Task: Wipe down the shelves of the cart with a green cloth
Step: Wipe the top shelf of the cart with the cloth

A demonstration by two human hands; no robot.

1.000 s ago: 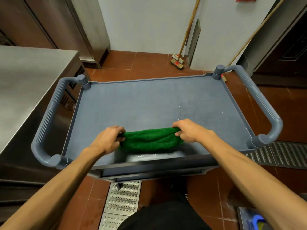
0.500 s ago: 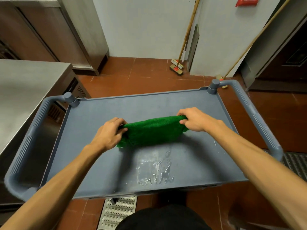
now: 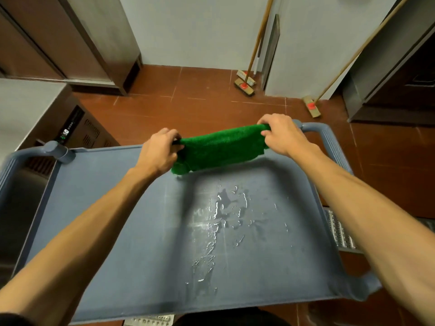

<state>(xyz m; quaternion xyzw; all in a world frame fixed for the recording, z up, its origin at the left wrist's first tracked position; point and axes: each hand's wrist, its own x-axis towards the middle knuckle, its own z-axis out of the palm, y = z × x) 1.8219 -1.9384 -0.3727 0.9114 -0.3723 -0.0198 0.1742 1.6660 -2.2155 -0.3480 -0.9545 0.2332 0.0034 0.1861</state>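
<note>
The cart's top shelf (image 3: 106,231) is a shallow grey-blue tray with a low raised rim, and two things are in it: the green cloth (image 3: 221,147) at its far edge and a patch of water (image 3: 219,222) spread in beads and streaks across the middle. The streaks run from near to far.

The cloth is bunched into a long roll. Its long axis runs left to right along the far rim, slanted so that the right end sits farther away and a little higher than the left. Its lower edge hangs onto the shelf surface, lowest at the left end, where a fold touches the tray.

The left hand (image 3: 160,154) grips the left end of the roll, its fingers curled over the fabric. The right hand (image 3: 281,135) holds the right end, fingers curled round it and thumb underneath. Both arms reach out straight over the shelf.

A grey handle (image 3: 14,165) curves round the cart's left side, and another (image 3: 329,142) runs along the right. A steel desk (image 3: 26,107) stands to the left of the cart. On the red tiled floor (image 3: 200,107) beyond, two brooms (image 3: 244,83) (image 3: 312,109) lean against the wall. A metal drain grate (image 3: 339,234) lies just right of the cart.
</note>
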